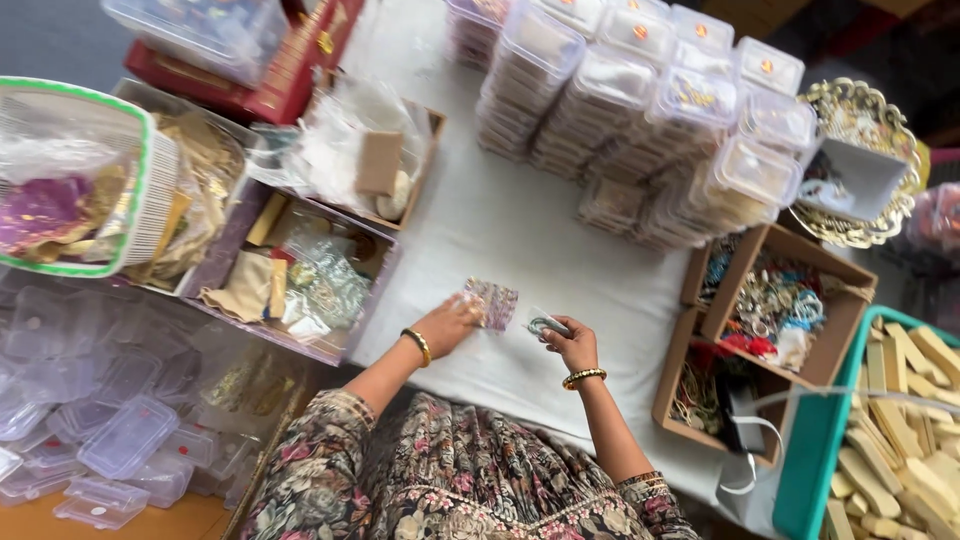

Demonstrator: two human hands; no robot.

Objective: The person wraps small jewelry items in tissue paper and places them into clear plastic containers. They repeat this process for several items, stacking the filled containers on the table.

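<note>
Packet (493,303) (small, patterned) sits near the surface's (520,230) front edge, left hand (447,325) pinching it; right hand (570,345) pinches a bangle (548,325).

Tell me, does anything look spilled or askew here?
Nothing looks spilled. The stacks of clear plastic lidded boxes lean unevenly, and loose clear boxes lie scattered at lower left beside the white table.

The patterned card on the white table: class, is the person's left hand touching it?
Touching. The head view shows the left hand's fingertips resting on the near edge of the patterned card, with no gap between them.
</note>
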